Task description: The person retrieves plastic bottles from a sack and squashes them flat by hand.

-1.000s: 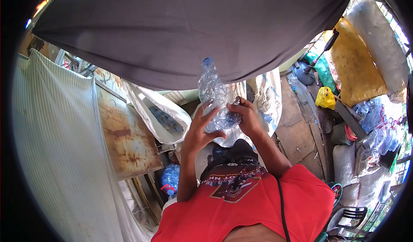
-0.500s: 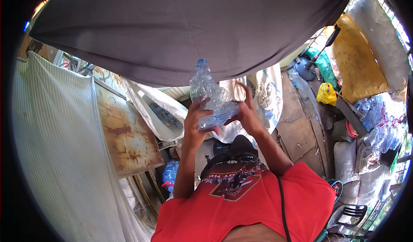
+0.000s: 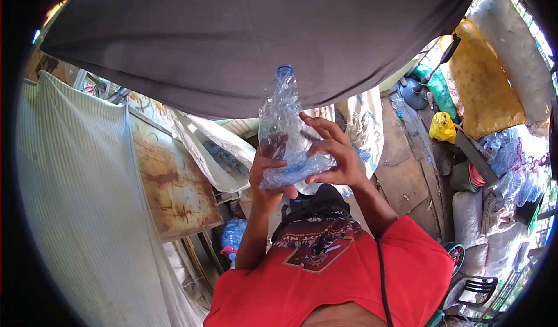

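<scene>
A crumpled clear plastic bottle (image 3: 285, 124) with a blue neck ring stands roughly upright in front of my chest, neck at the top. My left hand (image 3: 266, 173) grips its lower left side, fingers partly visible through the plastic. On the right side of the bottle, my right hand (image 3: 338, 155) is open with its fingers spread and curved. Its fingertips lie close to the crushed plastic; whether they touch it, I cannot tell.
A dark cloth (image 3: 256, 42) hangs across the top. To the left are a striped curtain (image 3: 87, 193) and a rusty panel (image 3: 174, 182). A white sack (image 3: 366, 124) hangs behind the bottle. At right lie a yellow bag (image 3: 442, 128) and clear bottles (image 3: 511, 153).
The bottle has risen slightly and its bent lower part is straighter and more upright. My right hand has opened its fingers and shifted down along the bottle's side.
</scene>
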The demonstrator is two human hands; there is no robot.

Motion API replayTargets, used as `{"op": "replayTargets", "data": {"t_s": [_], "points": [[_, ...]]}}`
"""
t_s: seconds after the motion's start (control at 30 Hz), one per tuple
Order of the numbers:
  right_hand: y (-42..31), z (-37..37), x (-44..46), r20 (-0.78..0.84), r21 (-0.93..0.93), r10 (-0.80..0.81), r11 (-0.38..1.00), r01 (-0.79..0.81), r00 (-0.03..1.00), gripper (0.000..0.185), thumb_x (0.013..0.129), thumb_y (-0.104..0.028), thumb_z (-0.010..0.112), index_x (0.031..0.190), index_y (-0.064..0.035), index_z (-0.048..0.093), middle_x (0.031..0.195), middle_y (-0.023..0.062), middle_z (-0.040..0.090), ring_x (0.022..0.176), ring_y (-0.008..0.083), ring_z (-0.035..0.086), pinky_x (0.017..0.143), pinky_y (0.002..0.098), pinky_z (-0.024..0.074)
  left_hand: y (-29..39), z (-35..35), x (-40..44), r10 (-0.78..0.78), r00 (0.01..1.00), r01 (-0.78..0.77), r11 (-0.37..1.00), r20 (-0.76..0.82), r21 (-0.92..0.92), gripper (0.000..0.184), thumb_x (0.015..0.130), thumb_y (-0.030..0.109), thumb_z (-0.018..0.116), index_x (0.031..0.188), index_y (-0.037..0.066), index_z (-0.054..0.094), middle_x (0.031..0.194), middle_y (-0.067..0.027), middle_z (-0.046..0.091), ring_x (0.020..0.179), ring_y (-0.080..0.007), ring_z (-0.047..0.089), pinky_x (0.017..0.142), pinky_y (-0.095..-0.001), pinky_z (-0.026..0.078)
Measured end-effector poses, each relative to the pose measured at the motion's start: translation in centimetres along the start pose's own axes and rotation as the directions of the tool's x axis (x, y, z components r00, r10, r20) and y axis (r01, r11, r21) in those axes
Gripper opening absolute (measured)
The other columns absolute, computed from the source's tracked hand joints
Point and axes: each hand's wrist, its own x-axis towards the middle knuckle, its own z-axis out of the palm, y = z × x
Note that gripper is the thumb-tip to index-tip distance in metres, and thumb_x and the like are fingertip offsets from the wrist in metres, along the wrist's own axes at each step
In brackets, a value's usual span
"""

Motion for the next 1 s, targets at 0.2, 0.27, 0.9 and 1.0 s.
{"op": "replayTargets", "data": {"t_s": [0.2, 0.27, 0.9, 1.0], "points": [[0.9, 2.5, 0.2, -0.247, 0.126, -0.004, 0.991, 0.036, 0.969, 0.041, 0.070, -0.022, 0.082, 0.100, -0.0028, 0.061, 0.145, 0.0182, 0.024, 0.139, 0.0448, 0.021, 0.112, 0.0561, 0.0184, 0.5, 0.8, -1.0, -0.115, 0.972, 0.114, 0.993, -0.205, -0.018, 0.062, 0.056, 0.042, 0.089, 0.093, 0.005, 0.056, 0.112, -0.0137, 0.054, 0.100, -0.0260, 0.057, 0.086, -0.0355, 0.046], [0.9, 3.2, 0.3, -0.302, 0.261, 0.131, 0.964, -0.051, 0.944, 0.042, 0.071, -0.022, 0.081, 0.102, -0.0026, 0.059, 0.137, 0.0153, 0.032, 0.135, 0.0389, 0.027, 0.111, 0.0506, 0.0207, 0.0, 1.0, -0.9, -0.039, 0.965, 0.051, 0.998, -0.260, 0.040, 0.061, 0.056, 0.040, 0.090, 0.093, 0.005, 0.055, 0.112, -0.0140, 0.054, 0.098, -0.0256, 0.057, 0.084, -0.0343, 0.046], [-2.0, 0.7, -0.5, 0.214, -0.099, 0.126, 0.989, -0.107, 0.969, 0.044, 0.067, -0.020, 0.084, 0.101, -0.0049, 0.060, 0.097, 0.0108, 0.063, 0.093, 0.0288, 0.061, 0.079, 0.0366, 0.0485, 3.7, -2.3, 2.0, -0.590, 0.806, 0.583, 0.805, -0.051, -0.104, 0.075, 0.072, 0.030, 0.082, 0.131, -0.001, 0.047, 0.113, -0.0074, 0.059, 0.099, -0.0178, 0.057, 0.087, -0.0319, 0.046], [-1.6, 0.5, -0.8, 0.182, -0.080, 0.087, 0.994, -0.073, 0.979, 0.048, 0.067, -0.024, 0.085, 0.102, -0.0039, 0.060, 0.099, 0.0106, 0.063, 0.093, 0.0276, 0.061, 0.081, 0.0366, 0.0476, 3.5, -2.0, 2.1, -0.618, 0.777, 0.586, 0.780, -0.121, -0.218, 0.056, 0.076, 0.017, 0.078, 0.123, 0.000, 0.053, 0.109, -0.0061, 0.059, 0.095, -0.0154, 0.056, 0.084, -0.0306, 0.044]]}}
